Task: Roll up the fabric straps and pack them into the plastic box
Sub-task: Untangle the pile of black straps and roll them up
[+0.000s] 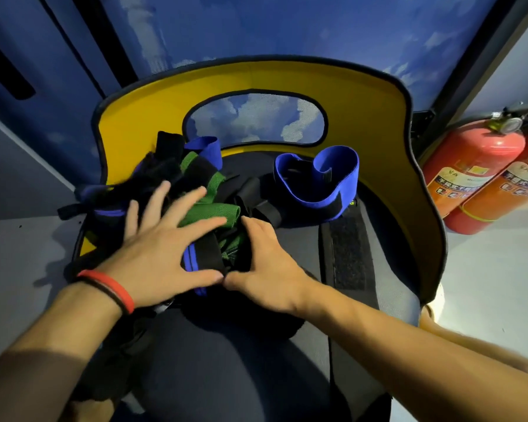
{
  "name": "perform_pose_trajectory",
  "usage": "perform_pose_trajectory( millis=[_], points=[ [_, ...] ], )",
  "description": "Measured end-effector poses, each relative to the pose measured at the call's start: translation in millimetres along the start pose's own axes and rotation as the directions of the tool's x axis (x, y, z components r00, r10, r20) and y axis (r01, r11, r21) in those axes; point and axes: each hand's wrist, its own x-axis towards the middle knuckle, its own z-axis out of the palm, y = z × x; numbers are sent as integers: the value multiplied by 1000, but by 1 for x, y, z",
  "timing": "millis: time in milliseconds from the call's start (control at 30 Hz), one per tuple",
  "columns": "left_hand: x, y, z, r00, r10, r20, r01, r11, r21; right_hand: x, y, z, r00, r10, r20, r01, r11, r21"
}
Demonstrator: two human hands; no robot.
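Left hand point(162, 254) flat atop straps point(209, 210), right hand point(265, 263) curled round them

Light: dim and bluish; we see it brighter right of the chair point(378, 95).
Shadows: soft, left of the chair.
Blur: left hand point(162, 248) and straps point(195, 169) smeared.
Edges: we see lines bowed.

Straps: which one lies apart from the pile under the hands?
The blue looped strap on the right, standing on edge alone; the pile at left is a tangled heap.
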Motion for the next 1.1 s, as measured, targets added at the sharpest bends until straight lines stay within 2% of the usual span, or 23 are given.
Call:
perform_pose_trajectory(
  millis=[67, 100, 133, 167, 200, 267, 333, 400, 433, 500, 567, 700, 800, 933, 1000, 1100],
  points=[
    [3, -1, 6, 994, -14, 110, 10, 999, 30, 4, -11, -14, 999, 31, 24, -37, 961, 273],
    [4, -1, 7, 991, -22, 130, 18, 999, 33, 9, -11, -21, 998, 69, -6, -63, 944, 323],
    [6, -1, 6, 991, -30, 134, 27, 999, 26, 14, -7, -28, 993, 89, -79, -70, 972, 222],
    [7, -1, 5, 990, -41, 136, 39, 999, 18, 20, -3, -34, 979, 70, -192, -69, 998, 13],
    [7, -2, 5, 990, -45, 135, 44, 999, 10, 24, 3, -39, 948, 4, -319, -72, 977, -200],
    [7, -2, 6, 990, -45, 136, 46, 999, -7, 28, 13, -48, 853, -168, -495, -136, 843, -521],
    [7, -3, 8, 991, -43, 130, 45, 999, -18, 28, 19, -58, 806, -222, -549, -272, 685, -676],
    [7, -3, 8, 990, -43, 132, 45, 999, -7, 28, 28, -66, 810, -149, -567, -392, 583, -712],
    [7, -2, 8, 990, -44, 137, 44, 999, -1, 27, 31, -70, 814, -99, -572, -420, 579, -698],
    [6, -1, 7, 989, -43, 140, 45, 999, -5, 29, 37, -78, 807, -24, -590, -441, 639, -630],
    [5, 0, 7, 989, -47, 141, 50, 999, -20, 33, 40, -86, 820, -26, -571, -400, 686, -607],
    [7, 4, 6, 989, -48, 142, 54, 998, -39, 43, 47, -92, 861, -2, -509, -380, 662, -646],
    [9, 3, 6, 989, -32, 143, 43, 996, -79, 49, 52, -84, 817, -112, -565, -338, 701, -628],
    [7, -1, 2, 990, -14, 142, 36, 987, -154, 55, 35, -81, 740, -291, -606, -198, 767, -610],
    [7, -3, 0, 990, -12, 139, 36, 984, -172, 60, 25, -78, 708, -373, -600, -134, 763, -632],
    [8, -6, 3, 994, -3, 111, 20, 988, -156, 73, 13, -74, 696, -461, -551, -42, 740, -672]
  ],
)
